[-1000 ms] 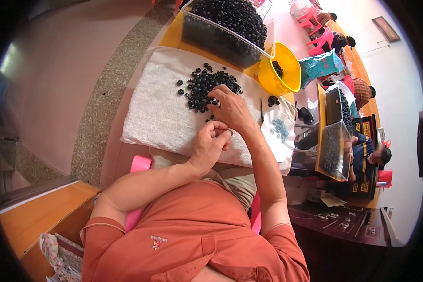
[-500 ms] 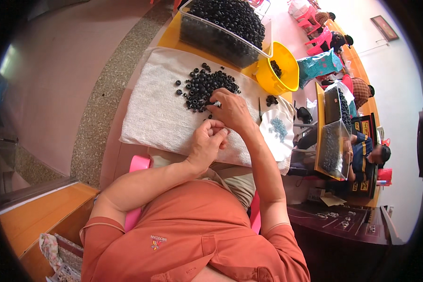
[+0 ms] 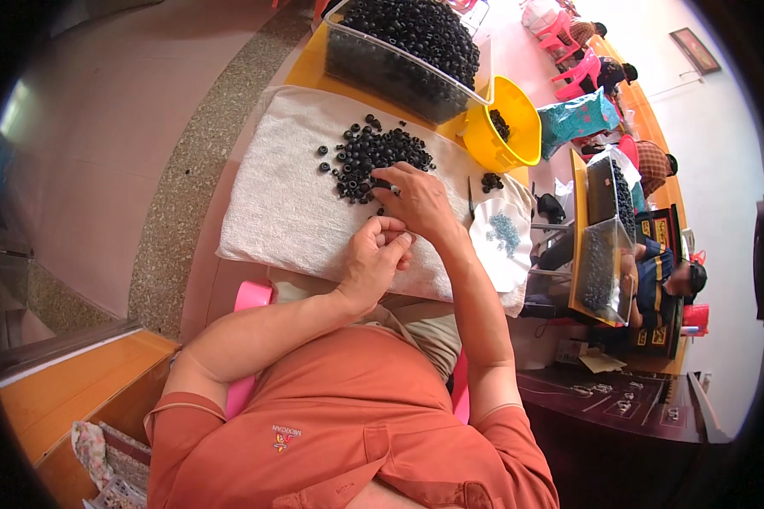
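Observation:
A loose pile of small black ring-like pieces (image 3: 369, 153) lies on a white towel (image 3: 272, 187). Over the pile's near right edge reaches my right hand (image 3: 420, 204). Its thumb and forefinger are a little apart at the pieces, and I make out nothing held between them. Just below and left of it, my left hand (image 3: 375, 261) is closed, thumb pressed to fingers. Whatever it pinches is hidden or too small to name. To the right, small pale blue bits (image 3: 504, 231) rest on a white sheet (image 3: 501, 271), beside thin dark tweezers (image 3: 470, 197).
Beyond the towel stand a clear bin (image 3: 399, 81) heaped with black pieces and a yellow bucket (image 3: 484, 140). A small black cluster (image 3: 491, 181) sits near the bucket. At right are a table with clear bins (image 3: 603, 263), a teal bag (image 3: 577, 119) and several seated people.
My right hand's fingers have shifted slightly left and spread at the pile's edge; a pale glint between them no longer shows. My left hand stays in place.

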A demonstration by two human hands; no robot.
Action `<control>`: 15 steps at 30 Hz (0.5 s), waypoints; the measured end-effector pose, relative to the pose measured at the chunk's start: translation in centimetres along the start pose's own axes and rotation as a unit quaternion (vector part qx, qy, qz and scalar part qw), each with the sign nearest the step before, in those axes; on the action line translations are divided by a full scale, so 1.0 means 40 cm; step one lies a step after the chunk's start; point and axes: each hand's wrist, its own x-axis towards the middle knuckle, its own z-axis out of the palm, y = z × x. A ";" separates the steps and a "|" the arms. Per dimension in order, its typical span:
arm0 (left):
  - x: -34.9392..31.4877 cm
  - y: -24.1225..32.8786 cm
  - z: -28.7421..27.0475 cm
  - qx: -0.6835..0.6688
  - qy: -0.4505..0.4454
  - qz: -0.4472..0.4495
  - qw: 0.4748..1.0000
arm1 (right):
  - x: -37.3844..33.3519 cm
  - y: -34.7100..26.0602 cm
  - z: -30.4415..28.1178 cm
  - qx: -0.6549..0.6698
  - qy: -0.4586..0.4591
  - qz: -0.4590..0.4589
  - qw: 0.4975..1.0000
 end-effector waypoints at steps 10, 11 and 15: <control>0.001 -0.001 0.000 -0.001 0.001 0.002 1.000 | -0.005 0.025 0.009 0.067 0.033 0.025 0.997; 0.002 -0.001 0.000 -0.001 0.001 0.003 1.000 | -0.008 0.029 0.011 0.067 0.034 0.025 0.997; 0.004 -0.002 -0.003 0.006 0.004 0.005 1.000 | -0.037 0.049 0.020 0.124 0.114 0.018 0.986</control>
